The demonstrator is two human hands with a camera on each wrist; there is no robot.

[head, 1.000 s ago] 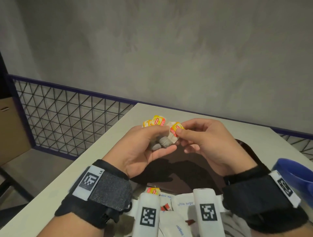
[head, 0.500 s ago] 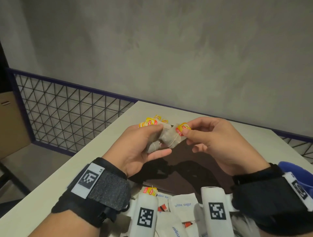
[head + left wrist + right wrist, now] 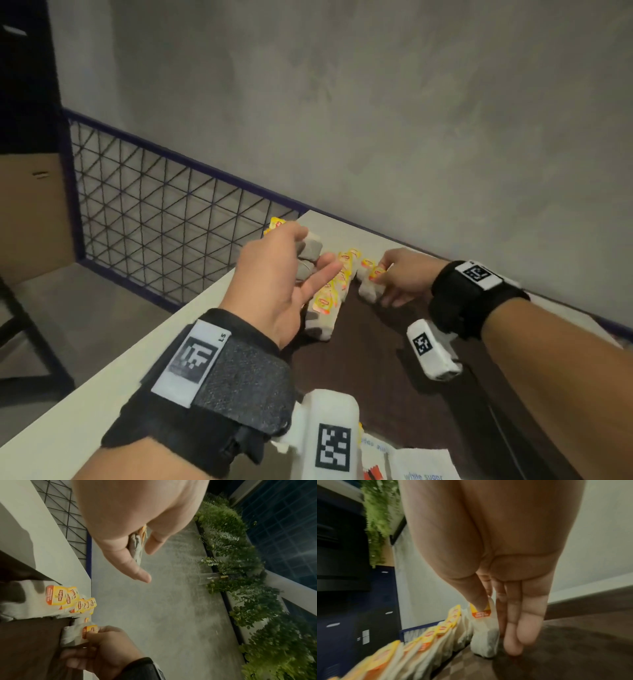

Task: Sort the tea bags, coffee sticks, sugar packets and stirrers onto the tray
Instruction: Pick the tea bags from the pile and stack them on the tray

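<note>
A row of tea bags (image 3: 327, 299) with yellow tags lies along the left side of the dark brown tray (image 3: 394, 383). My left hand (image 3: 318, 256) hovers over the row's far end and grips a few more tea bags (image 3: 311, 245), seen as grey pouches (image 3: 136, 546) between thumb and fingers. To the right, my right hand (image 3: 383, 274) pinches the yellow tag of a single tea bag (image 3: 368, 291). That tea bag (image 3: 485, 637) stands on the tray next to the row's far end (image 3: 457, 632), with my thumb on its tag.
White sugar packets (image 3: 423, 469) lie at the near edge of the picture. The cream table (image 3: 120, 370) ends close on the left at a dark mesh railing (image 3: 154, 219). A grey wall stands behind the table.
Both hands have moved from mid-air above the tray down to its far left. The right hand has drawn one tea bag off the left hand's bundle and brought it down beside the row.
</note>
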